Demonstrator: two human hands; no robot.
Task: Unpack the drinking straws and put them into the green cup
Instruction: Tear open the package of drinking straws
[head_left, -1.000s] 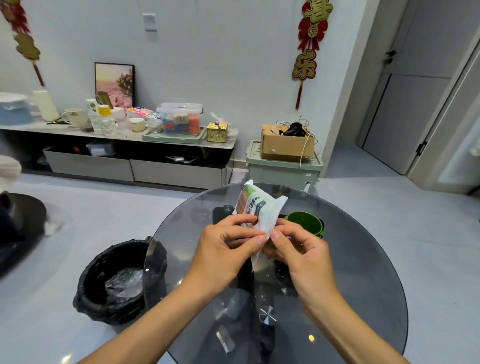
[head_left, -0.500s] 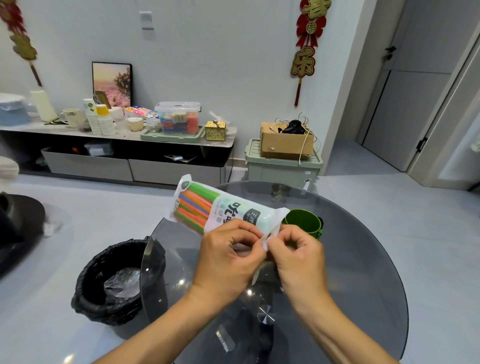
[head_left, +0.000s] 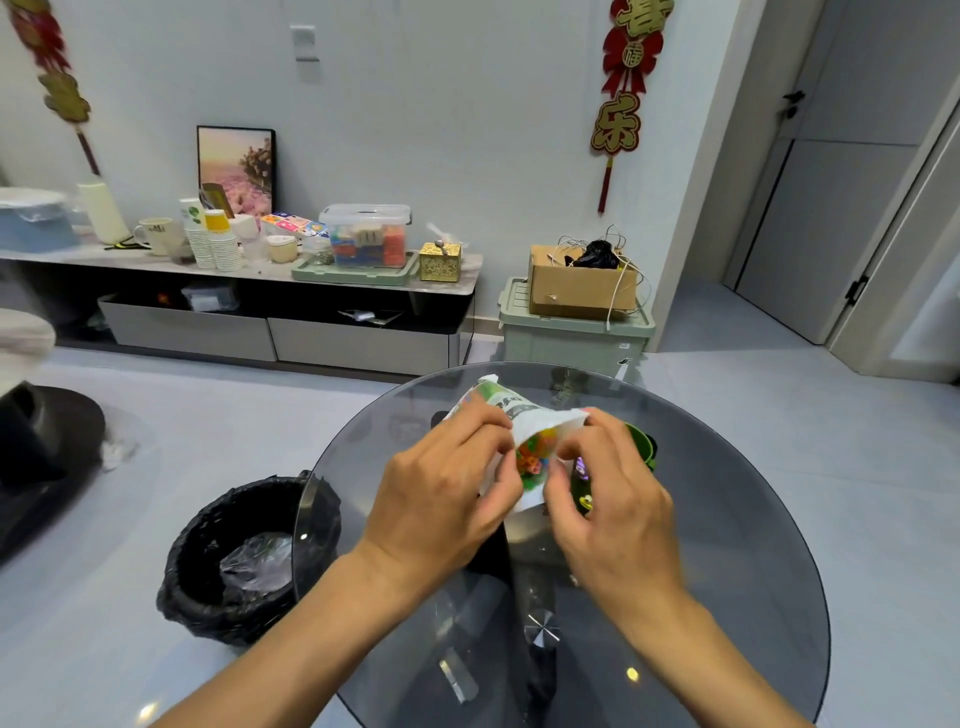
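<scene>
Both hands hold a white and green straw packet (head_left: 511, 410) above the round glass table (head_left: 727, 545). My left hand (head_left: 441, 488) grips its left side and my right hand (head_left: 608, 488) grips its right side. The packet's mouth faces me and is pulled open, showing the coloured ends of the drinking straws (head_left: 535, 460) inside. The green cup (head_left: 644, 447) stands on the table just behind my right hand, mostly hidden by it.
A black bin (head_left: 244, 551) lined with a bag sits on the floor at the table's left edge. Beyond the table are a green storage box (head_left: 571, 332) carrying a cardboard box and a low cabinet (head_left: 260, 312) crowded with cups and containers.
The packet has turned from lying sideways with its length showing to pointing its end at me, and its mouth is now pulled apart between my hands, exposing the straw ends.
</scene>
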